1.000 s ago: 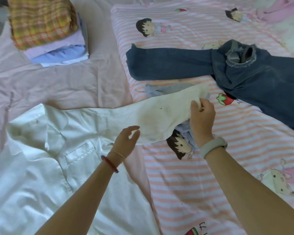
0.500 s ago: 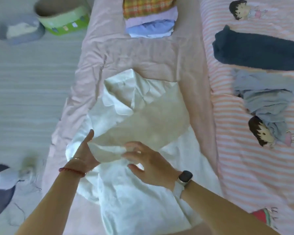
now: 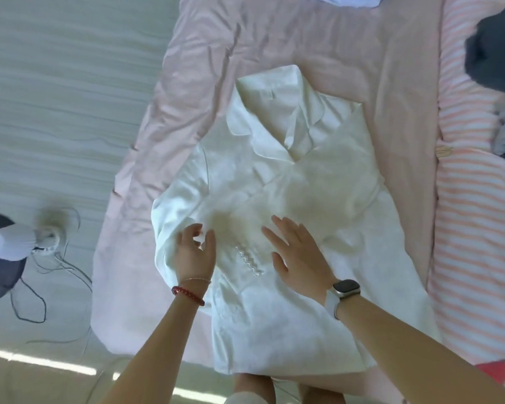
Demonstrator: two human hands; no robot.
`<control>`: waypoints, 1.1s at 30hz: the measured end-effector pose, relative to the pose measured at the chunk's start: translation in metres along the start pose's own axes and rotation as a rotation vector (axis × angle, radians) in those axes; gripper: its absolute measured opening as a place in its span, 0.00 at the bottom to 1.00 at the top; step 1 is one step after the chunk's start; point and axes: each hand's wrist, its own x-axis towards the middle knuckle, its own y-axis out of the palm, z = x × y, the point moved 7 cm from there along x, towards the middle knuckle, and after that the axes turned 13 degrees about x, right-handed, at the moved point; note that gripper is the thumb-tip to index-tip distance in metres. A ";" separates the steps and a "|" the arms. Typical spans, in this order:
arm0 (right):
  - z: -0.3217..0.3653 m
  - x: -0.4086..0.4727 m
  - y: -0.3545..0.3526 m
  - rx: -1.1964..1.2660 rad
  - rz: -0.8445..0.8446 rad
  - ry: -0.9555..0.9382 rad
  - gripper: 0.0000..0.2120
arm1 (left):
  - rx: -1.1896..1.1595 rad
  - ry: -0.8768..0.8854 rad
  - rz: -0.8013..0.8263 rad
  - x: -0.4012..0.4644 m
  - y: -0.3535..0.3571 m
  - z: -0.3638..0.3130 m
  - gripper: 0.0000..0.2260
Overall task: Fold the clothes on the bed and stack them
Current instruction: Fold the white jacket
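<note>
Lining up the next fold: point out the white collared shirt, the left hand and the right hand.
White collared shirt [image 3: 347, 176]: head view, chest panel below the collar.
Left hand [image 3: 193, 255]: head view, back of hand.
Right hand [image 3: 299, 252]: head view, back of hand.

No legible text anywhere.

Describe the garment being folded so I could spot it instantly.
On the pink sheet covering the bed's left part lies a white collared shirt, spread flat, both hands over its middle. It alone is white; neighbours on the striped blanket are dark or grey.
</note>
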 end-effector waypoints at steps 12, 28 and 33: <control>0.062 0.026 0.058 0.081 -0.014 0.005 0.15 | -0.315 -0.335 0.454 0.028 -0.013 0.110 0.05; 0.086 0.060 0.076 0.547 -0.134 0.292 0.11 | -0.288 0.281 0.464 0.048 -0.120 0.062 0.10; 0.097 0.079 0.087 0.810 -0.087 0.456 0.09 | -0.186 0.125 0.520 0.027 -0.091 0.097 0.06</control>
